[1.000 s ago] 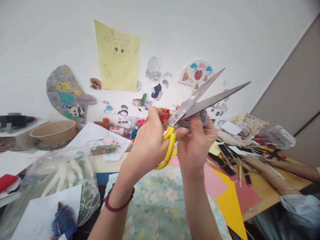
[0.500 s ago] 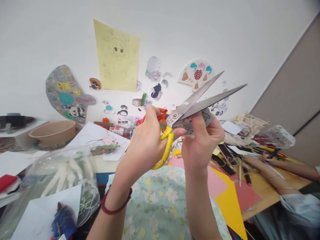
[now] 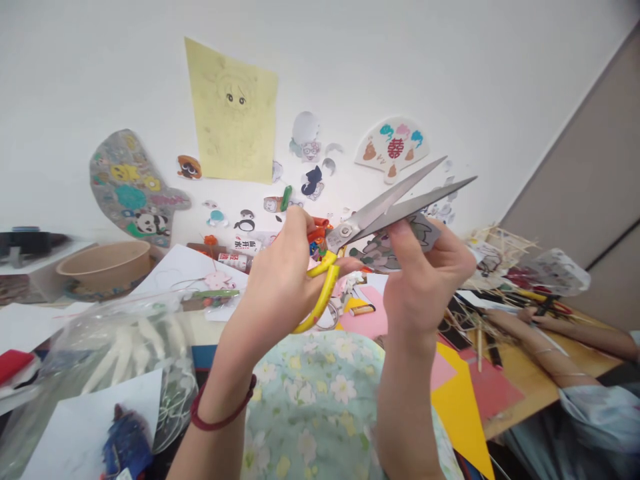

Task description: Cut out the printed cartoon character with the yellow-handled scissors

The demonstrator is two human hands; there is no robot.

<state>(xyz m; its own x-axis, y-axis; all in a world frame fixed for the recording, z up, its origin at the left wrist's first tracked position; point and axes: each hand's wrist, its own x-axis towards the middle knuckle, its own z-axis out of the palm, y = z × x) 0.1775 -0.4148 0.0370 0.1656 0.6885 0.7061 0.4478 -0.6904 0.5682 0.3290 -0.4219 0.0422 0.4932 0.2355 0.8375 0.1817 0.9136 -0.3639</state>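
Note:
My left hand, with a dark red band at the wrist, is closed round the handles of a large pair of scissors. Yellow covers one handle loop and red the other. The blades stand apart and point up to the right. My right hand pinches a grey paper cutout with a cartoon drawing on it, just below the lower blade. The thumb is close to that blade. Whether the blades touch the paper, I cannot tell.
Stickers, a yellow drawing sheet and a painted fan shape are on the wall. A beige bowl and a plastic bag stand left. At right, a co-worker's hands work near sticks and yellow card.
My right hand has moved right with the cutout, and more of the drawing shows. The scissors have shifted slightly left and down, their blades a little closer together.

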